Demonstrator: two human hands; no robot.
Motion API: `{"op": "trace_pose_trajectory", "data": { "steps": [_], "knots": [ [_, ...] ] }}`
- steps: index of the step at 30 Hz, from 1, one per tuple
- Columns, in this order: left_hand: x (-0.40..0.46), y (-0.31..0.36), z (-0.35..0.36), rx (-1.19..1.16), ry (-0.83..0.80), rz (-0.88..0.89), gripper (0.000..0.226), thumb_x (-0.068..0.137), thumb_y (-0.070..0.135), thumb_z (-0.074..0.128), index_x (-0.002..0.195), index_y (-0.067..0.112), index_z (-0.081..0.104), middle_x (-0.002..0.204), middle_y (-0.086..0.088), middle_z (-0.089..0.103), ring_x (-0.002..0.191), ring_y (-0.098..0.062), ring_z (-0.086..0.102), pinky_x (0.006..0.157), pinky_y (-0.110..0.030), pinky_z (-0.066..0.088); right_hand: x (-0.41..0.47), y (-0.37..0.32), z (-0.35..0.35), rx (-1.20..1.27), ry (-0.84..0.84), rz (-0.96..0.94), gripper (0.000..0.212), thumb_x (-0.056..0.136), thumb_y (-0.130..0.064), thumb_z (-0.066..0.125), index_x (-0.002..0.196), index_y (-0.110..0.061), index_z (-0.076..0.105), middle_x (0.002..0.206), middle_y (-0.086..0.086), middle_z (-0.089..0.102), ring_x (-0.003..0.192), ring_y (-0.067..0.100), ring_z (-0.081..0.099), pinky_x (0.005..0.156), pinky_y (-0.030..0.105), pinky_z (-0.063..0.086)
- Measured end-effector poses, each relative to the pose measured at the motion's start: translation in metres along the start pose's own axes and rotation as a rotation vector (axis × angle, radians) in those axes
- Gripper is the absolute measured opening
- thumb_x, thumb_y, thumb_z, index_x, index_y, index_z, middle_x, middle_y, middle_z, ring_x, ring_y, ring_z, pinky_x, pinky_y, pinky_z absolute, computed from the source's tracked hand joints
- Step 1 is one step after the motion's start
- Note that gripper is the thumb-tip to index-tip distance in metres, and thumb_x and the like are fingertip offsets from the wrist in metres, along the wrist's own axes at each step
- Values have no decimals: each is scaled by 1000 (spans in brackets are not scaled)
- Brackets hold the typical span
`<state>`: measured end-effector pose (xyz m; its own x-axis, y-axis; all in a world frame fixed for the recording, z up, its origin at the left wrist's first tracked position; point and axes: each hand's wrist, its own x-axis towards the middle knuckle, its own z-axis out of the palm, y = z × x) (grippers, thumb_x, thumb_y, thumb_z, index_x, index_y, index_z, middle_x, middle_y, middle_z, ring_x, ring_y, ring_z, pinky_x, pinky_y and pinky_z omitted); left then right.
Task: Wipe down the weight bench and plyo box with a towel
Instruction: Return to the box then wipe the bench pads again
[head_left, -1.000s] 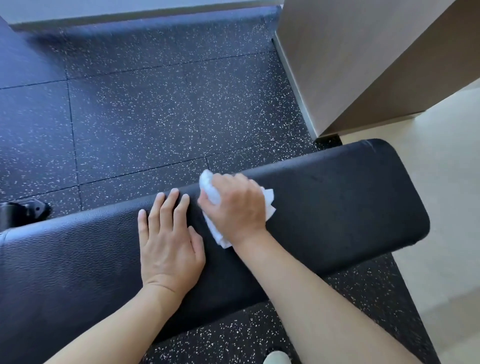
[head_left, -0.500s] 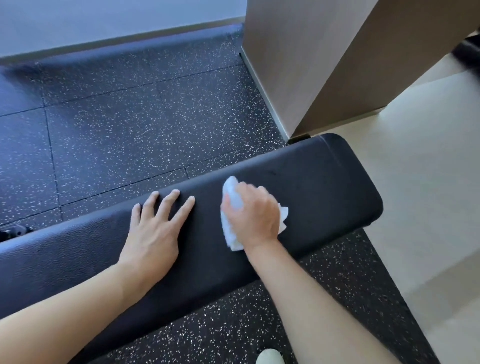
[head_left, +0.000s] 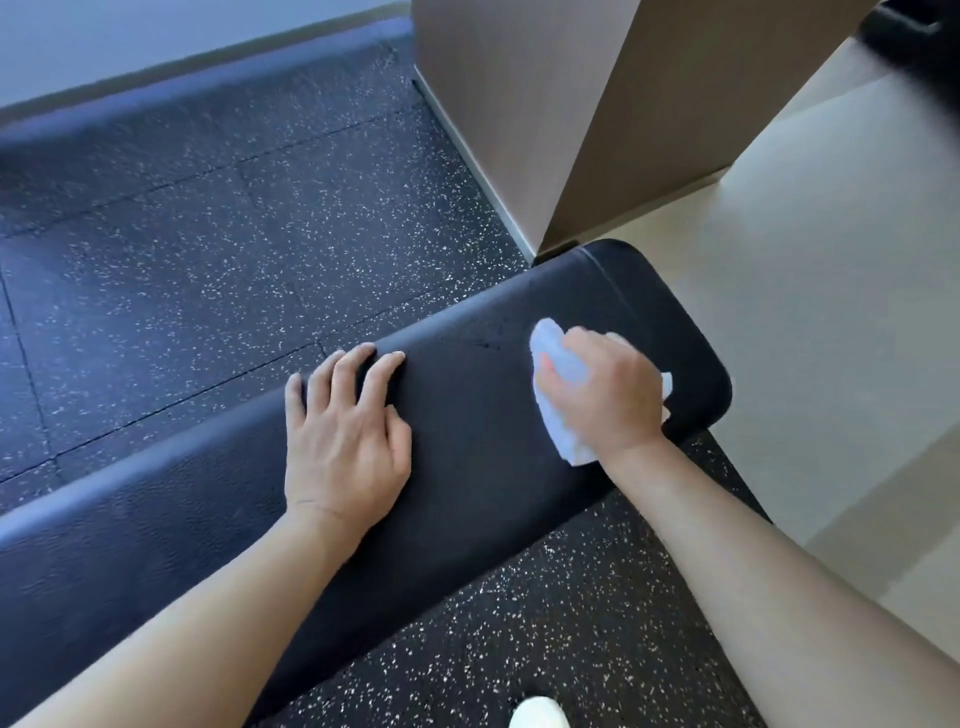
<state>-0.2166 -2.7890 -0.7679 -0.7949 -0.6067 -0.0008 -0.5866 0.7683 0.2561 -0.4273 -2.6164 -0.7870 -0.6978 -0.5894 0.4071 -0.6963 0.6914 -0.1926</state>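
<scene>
The black padded weight bench (head_left: 467, 441) runs from the lower left up to its rounded end at the right. A crumpled white towel (head_left: 558, 374) is pressed onto the pad near that end, and my right hand (head_left: 608, 395) is closed over it. Flat on the pad, further left, rests my left hand (head_left: 345, 441) with fingers spread, the fingertips at the bench's far edge. No plyo box shows in this view.
A brown wall corner (head_left: 571, 114) stands just beyond the bench's right end. Black speckled rubber flooring (head_left: 218, 249) lies behind and in front of the bench. Pale smooth floor (head_left: 831, 312) spreads to the right. A white shoe tip (head_left: 537, 714) shows at the bottom edge.
My right hand has slid the towel rightward along the pad toward the bench's rounded end. My left hand has stayed pressed flat on the pad.
</scene>
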Motion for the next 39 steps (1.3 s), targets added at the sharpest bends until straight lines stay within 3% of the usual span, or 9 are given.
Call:
{"op": "trace_pose_trajectory", "data": {
  "steps": [4,9,14,18,24,29,34,36,39],
  "knots": [
    [0,0,1,-14,13,-6,57,91,29,46,148,25,52,154,-4,49,143,-34,42,123,-57,24,45,-64,20,132,35,195,21,81,-32,54,64,-20,48,55,3,52,53,32,51,50,31,29],
    [3,-1,3,-66,22,-32,51,92,31,46,141,16,51,153,-1,50,143,-31,43,123,-57,26,29,-142,32,253,-64,-18,16,82,-33,72,81,-18,66,65,0,58,63,30,55,56,38,39],
    [1,-3,1,-23,29,-11,53,87,29,50,138,14,54,154,-3,51,144,-33,44,123,-57,26,-9,-39,-1,224,-35,-212,26,88,-29,63,68,-18,52,61,-1,41,58,24,40,52,36,32],
    [5,-1,4,-28,34,-19,54,86,29,50,138,14,55,155,-3,51,145,-33,44,124,-58,26,50,34,17,50,25,-45,31,99,-29,29,69,-24,36,64,-6,25,57,20,25,56,32,19],
    [3,-3,2,-26,21,-21,53,88,31,47,138,14,55,155,-3,51,145,-33,45,123,-59,27,110,-57,47,94,-132,162,15,76,-26,67,67,-20,57,57,6,53,54,29,50,53,32,27],
    [2,-3,3,-16,-7,-20,56,88,33,44,139,12,54,154,-5,50,144,-36,45,124,-59,26,70,-140,44,219,-226,-130,17,78,-36,73,78,-20,65,65,1,60,63,30,57,58,36,30],
    [6,-1,0,-10,9,2,53,87,30,46,135,12,57,154,-5,52,143,-36,47,122,-62,29,56,-42,33,256,-82,-263,28,93,-33,53,69,-19,57,62,-1,48,59,26,47,52,39,39],
    [5,-3,0,-6,8,0,52,88,30,46,135,11,57,154,-6,52,144,-36,47,122,-61,28,81,7,41,182,-57,-175,33,97,-35,35,66,-25,42,62,-4,35,54,25,36,49,35,30],
    [1,-1,4,-7,-7,1,52,88,30,45,134,11,58,154,-7,52,144,-37,47,123,-61,27,121,26,48,91,-10,32,21,81,-35,42,68,-27,28,61,-8,24,54,25,27,54,28,14]
  ]
}}
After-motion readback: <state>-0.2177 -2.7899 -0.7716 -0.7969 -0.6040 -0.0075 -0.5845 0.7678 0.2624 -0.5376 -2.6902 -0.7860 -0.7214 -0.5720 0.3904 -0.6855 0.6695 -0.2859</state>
